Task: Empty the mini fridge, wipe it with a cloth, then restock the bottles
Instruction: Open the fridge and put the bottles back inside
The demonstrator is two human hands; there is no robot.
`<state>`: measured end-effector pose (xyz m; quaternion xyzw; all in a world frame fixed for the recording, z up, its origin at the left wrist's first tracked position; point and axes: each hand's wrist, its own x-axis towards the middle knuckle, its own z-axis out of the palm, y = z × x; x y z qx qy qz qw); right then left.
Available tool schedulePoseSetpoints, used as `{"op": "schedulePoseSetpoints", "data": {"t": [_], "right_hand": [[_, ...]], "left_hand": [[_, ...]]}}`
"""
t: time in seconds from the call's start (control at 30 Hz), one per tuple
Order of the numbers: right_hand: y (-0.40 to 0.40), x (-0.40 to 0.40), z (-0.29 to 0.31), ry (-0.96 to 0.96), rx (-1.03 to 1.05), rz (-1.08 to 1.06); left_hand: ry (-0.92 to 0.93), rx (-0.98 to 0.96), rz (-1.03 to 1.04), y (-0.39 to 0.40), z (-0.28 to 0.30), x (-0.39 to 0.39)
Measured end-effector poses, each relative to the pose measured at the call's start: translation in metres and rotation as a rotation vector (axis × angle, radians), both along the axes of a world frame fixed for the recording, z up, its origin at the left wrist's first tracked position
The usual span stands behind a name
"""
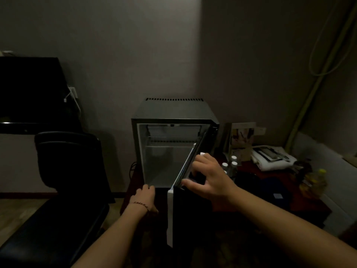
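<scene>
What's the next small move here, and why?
Probably reach the left hand for the bottles beside the fridge and start restocking, with the right hand holding the door open. The inside looks empty, the bottles stand outside on its right, and no cloth is visible in either hand; whether wiping is done cannot be told.

bottles [230, 165]: bodies lost in shadow, only caps seen
right hand [209, 177]: fingertips hidden behind door [188, 200]

Bottles [230, 164] right of fridge [173, 113]; chair [71, 161] left.
</scene>
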<state>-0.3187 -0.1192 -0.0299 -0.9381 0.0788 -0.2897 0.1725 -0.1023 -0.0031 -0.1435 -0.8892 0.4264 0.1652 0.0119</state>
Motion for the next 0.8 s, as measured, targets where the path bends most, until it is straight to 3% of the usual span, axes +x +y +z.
{"op": "schedulePoseSetpoints", "data": {"t": [0.17,0.4,0.6,0.8], "right_hand": [[-0.031,-0.093,0.023,0.216,0.063,0.000],[-0.082,-0.197,0.047,0.398,-0.017,-0.124],[-0.130,-0.254,0.015,0.299,-0.118,-0.395],[-0.156,-0.264,0.008,0.193,-0.117,-0.372]], "left_hand": [[-0.017,-0.046,-0.079,-0.054,0.004,-0.092],[0.029,-0.134,-0.092,-0.107,0.005,-0.194],[0.042,-0.023,-0.162,-0.138,-0.013,-0.249],[0.051,0.103,-0.258,-0.177,-0.025,-0.284]]}}
